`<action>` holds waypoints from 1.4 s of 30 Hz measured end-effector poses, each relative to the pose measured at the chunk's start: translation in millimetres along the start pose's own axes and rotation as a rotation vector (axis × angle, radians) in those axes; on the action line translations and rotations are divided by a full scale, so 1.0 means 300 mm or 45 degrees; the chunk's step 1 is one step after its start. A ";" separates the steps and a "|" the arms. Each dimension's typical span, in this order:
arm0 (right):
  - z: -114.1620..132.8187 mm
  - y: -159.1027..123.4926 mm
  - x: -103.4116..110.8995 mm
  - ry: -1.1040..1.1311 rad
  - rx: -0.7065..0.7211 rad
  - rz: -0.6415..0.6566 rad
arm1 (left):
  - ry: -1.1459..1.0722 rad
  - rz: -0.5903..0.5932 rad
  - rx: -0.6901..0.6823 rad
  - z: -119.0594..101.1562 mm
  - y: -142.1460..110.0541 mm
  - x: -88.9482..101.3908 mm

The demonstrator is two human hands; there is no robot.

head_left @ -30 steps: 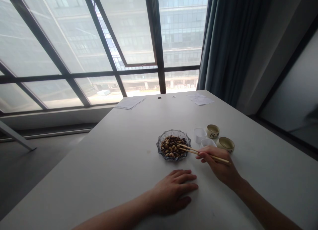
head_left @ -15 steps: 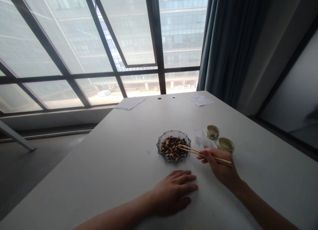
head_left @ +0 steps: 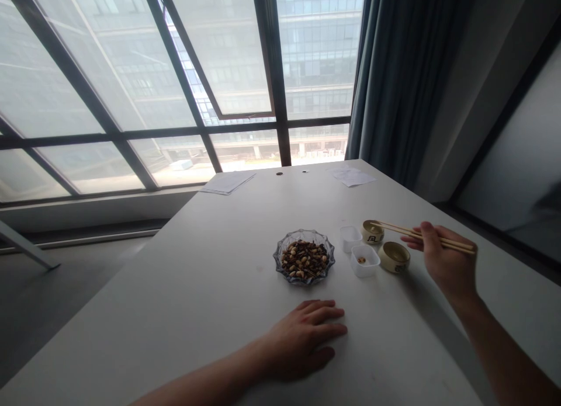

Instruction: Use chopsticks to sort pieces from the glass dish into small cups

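My right hand [head_left: 447, 260] is closed around a pair of wooden chopsticks [head_left: 421, 233], whose tips reach over the farther beige bowl [head_left: 373, 239]. Whether the tips pinch anything is too small to tell. The nearer beige bowl [head_left: 395, 264], with dark marks on its side, stands below the sticks. Left of the bowls are two clear plastic cups; the nearer cup [head_left: 364, 270] has a few small pieces in it, behind it is the farther cup [head_left: 349, 240]. A scalloped glass dish [head_left: 280, 273] holds mixed nuts and seeds [head_left: 304, 259]. My left hand [head_left: 309, 336] rests open on the table in front of the dish.
The white table [head_left: 184, 289] stretches toward a large window [head_left: 236, 61]. Papers lie at its far end, a stack [head_left: 228, 183] on the left and loose sheets [head_left: 353, 176] on the right. A dark curtain [head_left: 394, 73] hangs beyond the right side.
My right hand has moved right with the chopsticks, from the glass dish to the farther beige bowl. The nearer cup and bowl have come into fuller view. My left hand has stayed put.
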State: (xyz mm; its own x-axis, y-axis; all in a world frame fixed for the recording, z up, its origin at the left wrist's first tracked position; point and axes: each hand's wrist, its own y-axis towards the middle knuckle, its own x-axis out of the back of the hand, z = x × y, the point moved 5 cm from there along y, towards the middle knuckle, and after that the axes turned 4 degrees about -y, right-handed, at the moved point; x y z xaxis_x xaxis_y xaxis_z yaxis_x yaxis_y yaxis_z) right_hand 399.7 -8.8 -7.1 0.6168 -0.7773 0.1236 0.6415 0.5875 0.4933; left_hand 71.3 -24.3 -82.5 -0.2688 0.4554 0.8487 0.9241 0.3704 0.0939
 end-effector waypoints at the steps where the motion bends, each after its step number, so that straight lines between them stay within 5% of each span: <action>1: -0.002 0.001 -0.002 0.017 0.016 0.005 | 0.004 0.002 0.001 0.001 0.000 -0.001; 7: 0.045 -0.049 -0.028 0.131 0.044 -0.002 | 0.022 0.007 -0.006 0.006 -0.003 -0.006; 14: 0.075 -0.207 -0.167 0.200 0.021 0.495 | 0.016 -0.010 -0.022 0.008 -0.002 -0.009; 17: 0.090 -0.248 -0.193 0.193 0.052 0.586 | 0.012 -0.019 -0.032 0.007 0.000 -0.008; 34: 0.234 -0.354 -0.230 -0.133 0.558 0.690 | 0.024 -0.040 -0.059 0.008 0.003 -0.016; 42: 0.195 -0.371 -0.244 -0.114 0.533 0.661 | 0.036 -0.032 -0.052 0.013 0.003 -0.017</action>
State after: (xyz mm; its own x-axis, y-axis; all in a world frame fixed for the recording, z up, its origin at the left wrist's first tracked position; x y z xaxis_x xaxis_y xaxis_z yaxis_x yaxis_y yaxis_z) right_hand 256.6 -30.3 -20.5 0.7460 -0.4435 0.4968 0.0295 0.7673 0.6406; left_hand 72.4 -23.1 -88.7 -0.2844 0.4230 0.8604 0.9278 0.3475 0.1358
